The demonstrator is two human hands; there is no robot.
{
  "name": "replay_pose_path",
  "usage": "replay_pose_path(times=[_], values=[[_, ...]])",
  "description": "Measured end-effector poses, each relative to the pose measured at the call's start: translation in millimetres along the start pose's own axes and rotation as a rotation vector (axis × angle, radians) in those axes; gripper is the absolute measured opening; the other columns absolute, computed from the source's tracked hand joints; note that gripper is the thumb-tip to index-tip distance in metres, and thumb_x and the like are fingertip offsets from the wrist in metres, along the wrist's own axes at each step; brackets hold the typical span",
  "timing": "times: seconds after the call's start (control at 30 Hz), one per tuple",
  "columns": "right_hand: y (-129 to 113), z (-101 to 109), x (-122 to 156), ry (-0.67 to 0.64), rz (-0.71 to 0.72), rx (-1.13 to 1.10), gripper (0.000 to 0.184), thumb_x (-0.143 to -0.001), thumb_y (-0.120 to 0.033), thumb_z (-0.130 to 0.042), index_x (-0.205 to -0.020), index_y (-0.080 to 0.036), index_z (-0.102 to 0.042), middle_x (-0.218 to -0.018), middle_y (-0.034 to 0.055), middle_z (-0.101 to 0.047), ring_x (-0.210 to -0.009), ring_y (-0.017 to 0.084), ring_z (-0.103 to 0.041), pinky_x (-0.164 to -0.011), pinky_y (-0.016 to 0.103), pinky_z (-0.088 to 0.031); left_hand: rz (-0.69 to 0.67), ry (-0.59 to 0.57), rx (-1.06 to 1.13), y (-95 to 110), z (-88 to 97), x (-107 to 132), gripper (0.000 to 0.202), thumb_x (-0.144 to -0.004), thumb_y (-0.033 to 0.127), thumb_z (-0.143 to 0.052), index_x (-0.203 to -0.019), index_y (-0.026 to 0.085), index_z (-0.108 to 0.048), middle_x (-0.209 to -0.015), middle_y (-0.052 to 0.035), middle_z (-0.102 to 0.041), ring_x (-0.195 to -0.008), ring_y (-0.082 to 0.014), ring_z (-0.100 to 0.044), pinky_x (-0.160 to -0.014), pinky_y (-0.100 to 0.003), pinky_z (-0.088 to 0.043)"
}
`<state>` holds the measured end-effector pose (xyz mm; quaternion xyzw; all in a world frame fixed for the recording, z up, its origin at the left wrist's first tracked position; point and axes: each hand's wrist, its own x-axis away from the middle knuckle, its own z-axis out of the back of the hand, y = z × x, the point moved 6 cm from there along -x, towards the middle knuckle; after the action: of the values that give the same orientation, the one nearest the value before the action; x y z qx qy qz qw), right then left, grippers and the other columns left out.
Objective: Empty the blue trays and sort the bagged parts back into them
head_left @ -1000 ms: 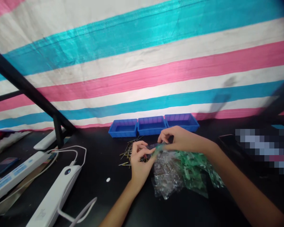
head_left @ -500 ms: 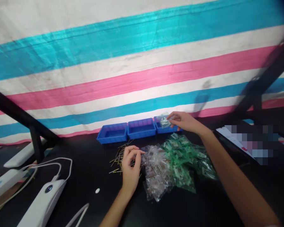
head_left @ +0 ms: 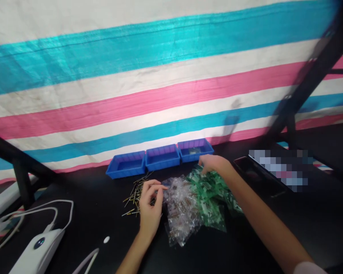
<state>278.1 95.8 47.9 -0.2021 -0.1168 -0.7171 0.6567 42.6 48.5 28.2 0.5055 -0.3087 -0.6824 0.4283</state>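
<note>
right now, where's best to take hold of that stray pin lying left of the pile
Pinch the stray pin mid-shaft from straight above, fingers across its length: it lies flat on the black table, apart from the pin pile, so both sides are free.

The pins [head_left: 135, 195] look like thin metal with a brassy shine. The clear bags [head_left: 179, 215] and green bags [head_left: 210, 199] beside them are crinkled, glossy plastic film. The 3 trays [head_left: 162, 164] are smooth blue plastic with a dull sheen, the table [head_left: 260, 236] is black, smooth and matt, the striped tarp [head_left: 160, 76] is woven plastic cloth with a slight gloss, and the charger [head_left: 36, 251] is glossy white plastic.
</note>
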Motion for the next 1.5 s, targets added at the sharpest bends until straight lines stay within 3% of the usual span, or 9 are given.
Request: replay_pose_path(times=[0.27,0.47,0.63,0.77,0.93,1.03,1.2,1.37,1.5], values=[[-9.9,2.1,6.8,-0.027,-0.006,0.023,0.042,-0.062,-0.014,-0.066,-0.103,-0.017,-0.064,-0.110,0.0123,-0.063,-0.095,0.030,-0.062,-0.076,0.036,-0.048,-0.045,-0.083,0.054,1.6,-1.7,0.9,0.023,-0.086,0.027,-0.044,-0.080,0.020,-0.065,-0.095,-0.0051,-0.049,-0.089,-0.0187,-0.050,-0.069,-0.028,-0.042],[-15.3,7.1,10.5,0.047,0.048,0.012,0.041,-0.075,-0.012,-0.050,-0.115,-0.017,-0.057,-0.118,0.0121,-0.059,-0.105,0.027,-0.057,-0.079,0.033,-0.045,-0.029,-0.082,0.085,0.6,-1.3,1.2,0.024,-0.087,0.027,-0.043,-0.078,0.021,-0.065,-0.094,-0.0043,-0.049,-0.088,-0.0183,-0.050,-0.073,-0.029,-0.040],[-22.3,9.7,8.8,0.100,0.133,-0.009,0.036,-0.075,-0.009,-0.047,-0.100,-0.025,-0.066,-0.103,0.0039,-0.067,-0.095,0.021,-0.061,-0.075,0.028,-0.044,-0.023,-0.099,0.075,1.5,-3.1,2.6,0.025,-0.087,0.027,-0.043,-0.076,0.020,-0.064,-0.092,-0.0042,-0.050,-0.084,-0.0171,-0.050,-0.071,-0.027,-0.040],[-24.5,15.9,8.6,0.207,0.157,-0.023,0.028,-0.076,-0.014,-0.047,-0.087,-0.027,-0.070,-0.096,0.0012,-0.069,-0.092,0.022,-0.061,-0.076,0.031,-0.043,-0.014,-0.113,0.067,3.8,-5.9,3.7,0.024,-0.086,0.027,-0.044,-0.075,0.019,-0.064,-0.089,-0.0043,-0.050,-0.082,-0.0167,-0.051,-0.067,-0.026,-0.040],[-27.2,7.4,2.4,0.203,0.243,-0.089,0.026,-0.074,-0.019,-0.054,-0.095,-0.024,-0.068,-0.102,0.0028,-0.066,-0.096,0.023,-0.060,-0.077,0.030,-0.045,-0.005,-0.137,0.067,6.6,-8.7,4.2,0.025,-0.086,0.027,-0.043,-0.075,0.019,-0.064,-0.088,-0.0044,-0.050,-0.082,-0.0165,-0.050,-0.065,-0.025,-0.039],[-34.7,-1.8,-2.8,0.197,0.364,-0.131,0.041,-0.070,-0.022,-0.060,-0.111,-0.020,-0.060,-0.117,0.0067,-0.059,-0.105,0.024,-0.056,-0.084,0.031,-0.044,0.002,-0.138,0.069,6.5,-8.7,4.2,0.025,-0.087,0.027,-0.043,-0.075,0.019,-0.064,-0.088,-0.0042,-0.049,-0.082,-0.0163,-0.050,-0.065,-0.025,-0.039],[-53.1,-16.4,-8.3,0.159,0.505,-0.134,0.060,-0.059,-0.009,-0.062,-0.118,-0.019,-0.055,-0.124,0.0076,-0.055,-0.109,0.023,-0.053,-0.089,0.029,-0.042,0.004,-0.144,0.071,4.3,-9.3,4.1,0.026,-0.087,0.028,-0.043,-0.075,0.019,-0.064,-0.088,-0.0040,-0.049,-0.082,-0.0164,-0.050,-0.067,-0.025,-0.039],[-53.5,-17.5,-13.5,0.217,0.469,-0.117,0.047,-0.064,-0.009,-0.057,-0.109,-0.019,-0.060,-0.106,0.0069,-0.065,-0.097,0.022,-0.059,-0.077,0.028,-0.045,0.002,-0.141,0.075,3.0,-9.4,4.5,0.026,-0.087,0.026,-0.043,-0.074,0.019,-0.063,-0.087,-0.0040,-0.050,-0.083,-0.0165,-0.050,-0.068,-0.026,-0.039],[-51.6,-4.0,-6.3,0.313,0.465,-0.118,0.030,-0.072,-0.013,-0.051,-0.097,-0.022,-0.065,-0.101,0.0058,-0.067,-0.094,0.023,-0.059,-0.073,0.028,-0.043,0.006,-0.103,0.077,4.3,-10.0,4.7,0.020,-0.085,0.024,-0.046,-0.073,0.019,-0.062,-0.084,-0.0026,-0.050,-0.079,-0.0146,-0.051,-0.068,-0.025,-0.039]])
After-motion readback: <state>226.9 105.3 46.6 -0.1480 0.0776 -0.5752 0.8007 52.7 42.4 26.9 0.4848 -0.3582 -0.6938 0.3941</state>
